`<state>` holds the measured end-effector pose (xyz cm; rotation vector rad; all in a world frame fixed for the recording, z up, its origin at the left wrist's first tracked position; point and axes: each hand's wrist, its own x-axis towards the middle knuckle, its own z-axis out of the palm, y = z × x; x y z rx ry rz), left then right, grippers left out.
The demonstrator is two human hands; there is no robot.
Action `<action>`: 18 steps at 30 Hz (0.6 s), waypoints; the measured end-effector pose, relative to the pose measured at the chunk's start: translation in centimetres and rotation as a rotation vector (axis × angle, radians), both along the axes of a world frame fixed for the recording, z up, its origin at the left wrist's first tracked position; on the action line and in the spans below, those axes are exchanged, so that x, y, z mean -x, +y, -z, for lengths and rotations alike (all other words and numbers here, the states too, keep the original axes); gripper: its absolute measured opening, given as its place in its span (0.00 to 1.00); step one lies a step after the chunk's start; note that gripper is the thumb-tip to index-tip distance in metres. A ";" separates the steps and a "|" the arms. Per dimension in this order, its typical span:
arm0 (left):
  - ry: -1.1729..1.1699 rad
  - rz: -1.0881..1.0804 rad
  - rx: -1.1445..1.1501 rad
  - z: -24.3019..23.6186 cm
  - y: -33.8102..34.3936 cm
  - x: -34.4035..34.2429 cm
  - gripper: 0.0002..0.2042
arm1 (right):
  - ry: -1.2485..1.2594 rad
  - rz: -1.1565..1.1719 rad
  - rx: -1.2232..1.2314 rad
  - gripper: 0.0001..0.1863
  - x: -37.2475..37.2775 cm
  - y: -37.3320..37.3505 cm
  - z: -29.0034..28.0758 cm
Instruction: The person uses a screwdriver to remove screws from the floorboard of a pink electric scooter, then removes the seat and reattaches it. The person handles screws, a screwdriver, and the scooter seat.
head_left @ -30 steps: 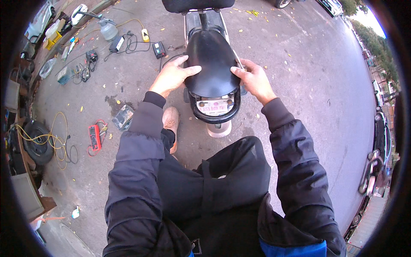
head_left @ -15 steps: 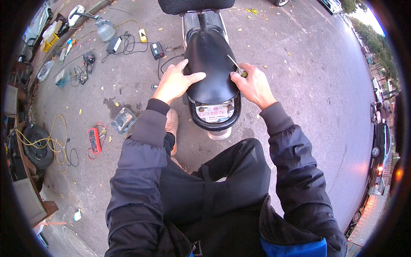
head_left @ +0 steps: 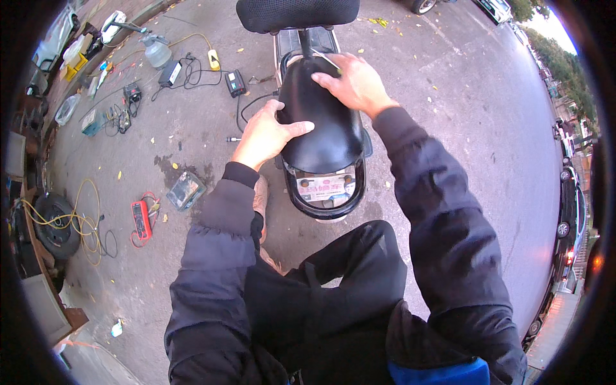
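And here's the smooth black cover (head_left: 317, 138), centre stage on the scooter, with the padded saddle (head_left: 298, 16) at its far end! The left hand (head_left: 264, 133) is spread open on its left edge, thumb lying across the top, while over on the far right side the right hand (head_left: 353, 80) has a slim metal tool (head_left: 328, 60) gripped, its shaft jutting out leftward; off to the left, a red multimeter (head_left: 142, 219) lies on the pavement (head_left: 212, 276)!
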<state>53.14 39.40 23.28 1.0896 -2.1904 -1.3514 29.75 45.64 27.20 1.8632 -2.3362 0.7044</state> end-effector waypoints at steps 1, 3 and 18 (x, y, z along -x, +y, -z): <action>-0.004 0.006 -0.042 -0.1 0.0 0.0 0.46 | 0.071 -0.020 -0.028 0.36 0.4 -1.8 0.2; -0.015 0.006 -0.043 -0.2 -0.1 0.0 0.47 | 0.169 0.013 -0.190 0.40 0.9 -5.0 0.6; -0.122 0.095 0.103 -1.5 1.9 -2.1 0.44 | 0.275 0.074 -0.405 0.48 -0.5 -4.0 1.5</action>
